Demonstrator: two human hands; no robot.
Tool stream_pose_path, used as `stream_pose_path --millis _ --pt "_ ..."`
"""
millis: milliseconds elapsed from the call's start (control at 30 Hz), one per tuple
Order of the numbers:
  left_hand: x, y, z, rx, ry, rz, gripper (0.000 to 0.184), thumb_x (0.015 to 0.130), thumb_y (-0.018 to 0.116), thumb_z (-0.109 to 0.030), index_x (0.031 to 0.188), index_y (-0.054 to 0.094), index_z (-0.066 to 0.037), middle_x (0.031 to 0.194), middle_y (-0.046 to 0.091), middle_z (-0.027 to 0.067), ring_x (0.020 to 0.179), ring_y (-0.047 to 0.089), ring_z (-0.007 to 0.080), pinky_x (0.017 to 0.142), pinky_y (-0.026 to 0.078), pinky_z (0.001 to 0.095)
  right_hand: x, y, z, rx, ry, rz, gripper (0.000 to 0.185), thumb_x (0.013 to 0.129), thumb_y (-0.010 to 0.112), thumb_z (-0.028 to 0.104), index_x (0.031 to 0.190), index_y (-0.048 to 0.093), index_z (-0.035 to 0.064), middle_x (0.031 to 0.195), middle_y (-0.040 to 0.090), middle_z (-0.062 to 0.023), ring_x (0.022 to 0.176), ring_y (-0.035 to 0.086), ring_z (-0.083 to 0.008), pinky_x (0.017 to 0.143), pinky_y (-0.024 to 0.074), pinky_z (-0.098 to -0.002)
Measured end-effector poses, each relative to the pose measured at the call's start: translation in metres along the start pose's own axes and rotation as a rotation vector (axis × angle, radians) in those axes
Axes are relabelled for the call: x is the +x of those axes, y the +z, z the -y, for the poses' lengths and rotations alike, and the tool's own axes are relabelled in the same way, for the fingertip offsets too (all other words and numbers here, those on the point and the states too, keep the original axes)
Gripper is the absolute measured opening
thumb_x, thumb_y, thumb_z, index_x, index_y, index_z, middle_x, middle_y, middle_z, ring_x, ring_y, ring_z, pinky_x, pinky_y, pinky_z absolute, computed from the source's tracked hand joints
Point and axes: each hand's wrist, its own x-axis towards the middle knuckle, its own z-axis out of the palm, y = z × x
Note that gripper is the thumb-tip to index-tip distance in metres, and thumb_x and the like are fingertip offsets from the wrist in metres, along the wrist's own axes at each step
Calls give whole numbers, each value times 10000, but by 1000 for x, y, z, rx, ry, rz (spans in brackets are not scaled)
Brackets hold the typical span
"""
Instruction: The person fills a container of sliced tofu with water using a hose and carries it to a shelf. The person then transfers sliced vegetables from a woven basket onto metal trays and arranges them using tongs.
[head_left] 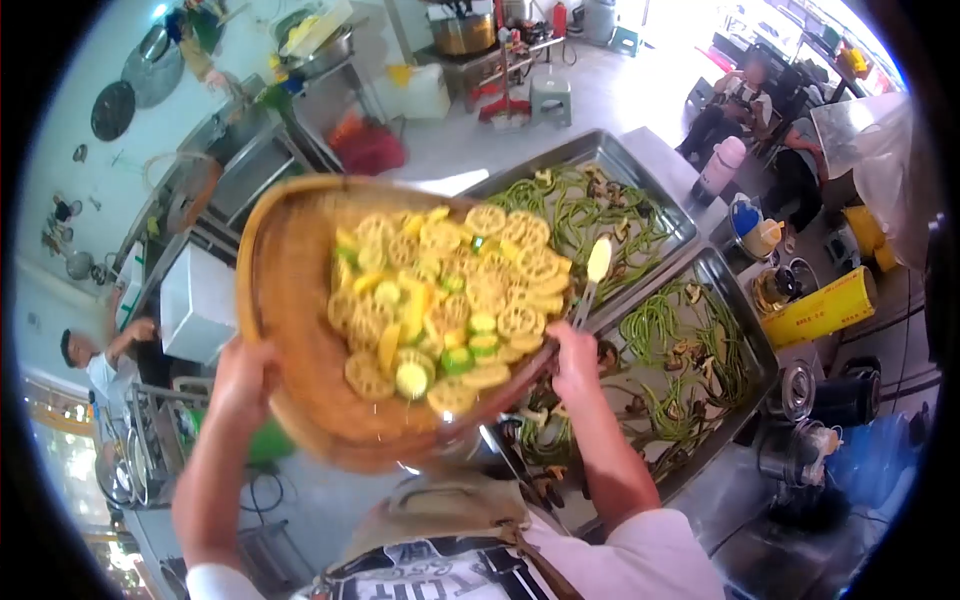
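A large brown wooden-looking basin [290,265] is held up in front of me, tilted towards the right. Lotus root slices [372,318], green-rimmed zucchini-like rounds [413,375] and yellow strips [388,345] are heaped in its right half. My left hand [245,378] grips the left rim. On the right rim, my right hand [576,362] is closed; tongs [597,268] with a pale tip rise beside it, and whether it holds them too I cannot tell. Below and beyond lie two metal trays [690,222] [765,360] with green beans [648,325] and mushroom pieces [610,190].
A pink bottle [721,165] stands beyond the trays. Pots and a yellow box [822,308] are at the right. A white foam box [198,300] is at the left, near another person [110,370]. People sit [742,100] at the far right. A stool [551,100] stands behind.
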Motion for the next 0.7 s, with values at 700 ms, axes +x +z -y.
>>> stream_pose_path --millis 700 --pt "2 60 -27 87 34 176 95 674 557 -2 764 588 7 623 545 30 451 447 105 424 311 237 10 -19 53 133 -116 21 139 761 646 135 781 614 1 741 591 -59 630 569 -187 578 454 -318"
